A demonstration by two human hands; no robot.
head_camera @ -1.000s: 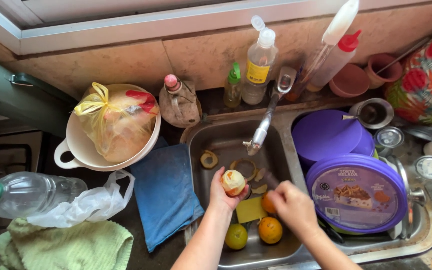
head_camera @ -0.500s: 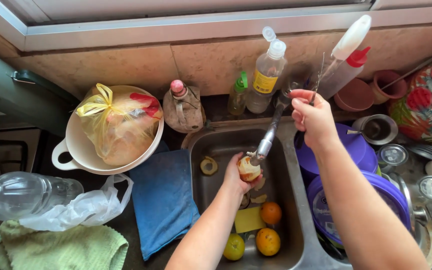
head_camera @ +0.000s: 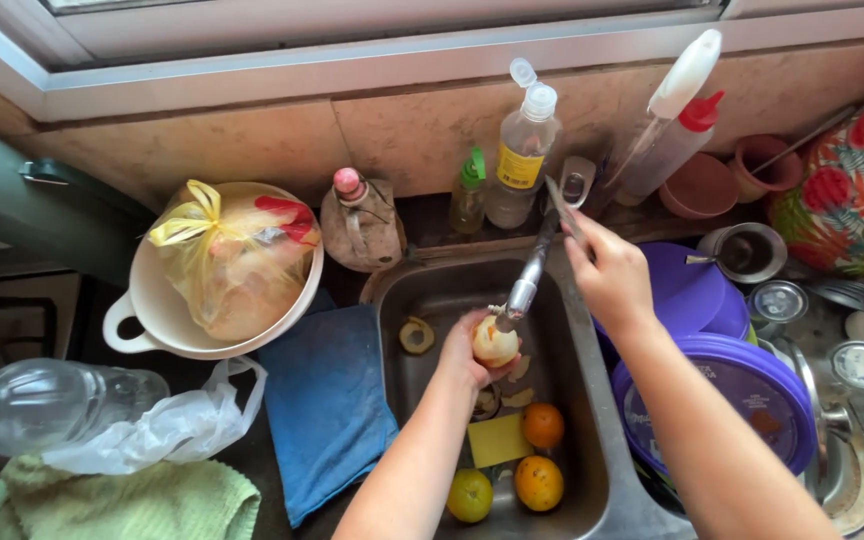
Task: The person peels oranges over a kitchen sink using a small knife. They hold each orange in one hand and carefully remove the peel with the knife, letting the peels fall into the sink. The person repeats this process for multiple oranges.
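Note:
My left hand (head_camera: 465,352) holds a pale peeled fruit (head_camera: 495,343) right under the spout of the metal tap (head_camera: 530,274), over the steel sink (head_camera: 422,290). My right hand (head_camera: 607,268) rests on the tap's lever at the back of the sink, fingers wrapped around it. In the basin lie three orange and yellow-green fruits (head_camera: 540,482), a yellow sponge (head_camera: 498,440) and some peel scraps (head_camera: 416,335).
A blue cloth (head_camera: 327,400) lies left of the sink. A white colander (head_camera: 142,310) holds a yellow bag. Bottles (head_camera: 522,150) line the back ledge. Purple-lidded tubs (head_camera: 742,400) and small dishes fill the right side. A plastic bottle (head_camera: 52,405) and green towel (head_camera: 122,505) sit front left.
My right hand rose from the sink basin to the tap lever. My left hand carried the peeled fruit up under the spout.

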